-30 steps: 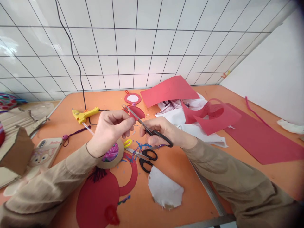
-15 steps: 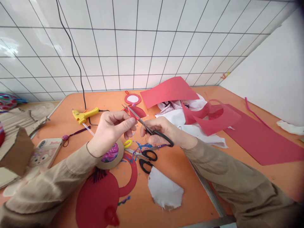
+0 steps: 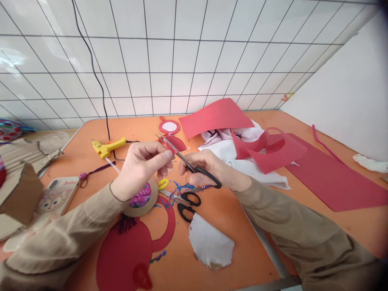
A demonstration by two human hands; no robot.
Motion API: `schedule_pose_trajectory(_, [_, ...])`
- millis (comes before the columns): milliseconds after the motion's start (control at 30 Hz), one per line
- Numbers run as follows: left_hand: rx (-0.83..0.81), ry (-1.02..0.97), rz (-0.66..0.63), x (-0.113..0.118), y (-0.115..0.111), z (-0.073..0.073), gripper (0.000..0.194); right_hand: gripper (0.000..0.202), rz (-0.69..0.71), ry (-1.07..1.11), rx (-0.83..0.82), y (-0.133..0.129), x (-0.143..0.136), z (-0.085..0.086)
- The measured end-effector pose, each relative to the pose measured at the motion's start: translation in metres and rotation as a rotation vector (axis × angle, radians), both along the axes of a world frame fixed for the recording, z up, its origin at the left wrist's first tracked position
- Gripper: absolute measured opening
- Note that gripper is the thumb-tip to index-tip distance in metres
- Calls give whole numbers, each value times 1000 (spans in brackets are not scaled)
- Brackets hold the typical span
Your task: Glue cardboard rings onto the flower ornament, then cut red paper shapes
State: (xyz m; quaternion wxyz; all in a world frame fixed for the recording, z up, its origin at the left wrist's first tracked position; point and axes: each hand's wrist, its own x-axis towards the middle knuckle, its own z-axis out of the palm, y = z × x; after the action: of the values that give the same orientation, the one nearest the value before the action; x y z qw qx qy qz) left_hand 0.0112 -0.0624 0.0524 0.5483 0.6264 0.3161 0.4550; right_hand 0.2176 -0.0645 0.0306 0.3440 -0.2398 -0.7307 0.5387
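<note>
Black-handled scissors point(image 3: 207, 176) are in my right hand point(image 3: 209, 163), with its fingers through and around the handles. The blades point up and left, slightly parted, in front of a small piece of red paper point(image 3: 170, 145). My left hand point(image 3: 150, 159) pinches that piece near its lower edge between thumb and fingers; the part inside the grip is hidden. Behind the blade tips lies a small red ring with a white centre point(image 3: 169, 127). Below my hands, a second pair of scissors point(image 3: 190, 199) rests open on the orange table point(image 3: 182, 250).
A yellow glue gun point(image 3: 109, 147) lies at left, near a phone point(image 3: 57, 194) and cardboard point(image 3: 21, 190). Red sheets point(image 3: 333, 178) and white cloth point(image 3: 221, 145) spread to the right. Nearer are a red cutout point(image 3: 124, 254), a flower-patterned disc point(image 3: 141, 198) and a white scrap point(image 3: 210, 240).
Both hands stay almost in place. The red paper at my left fingertips has shifted slightly against the scissor blades.
</note>
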Motion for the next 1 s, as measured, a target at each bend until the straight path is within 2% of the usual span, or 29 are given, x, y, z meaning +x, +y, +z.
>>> schedule_pose_trajectory(1000, [15, 40, -19, -4, 3, 2, 24, 43, -6, -36, -43, 0, 0, 0])
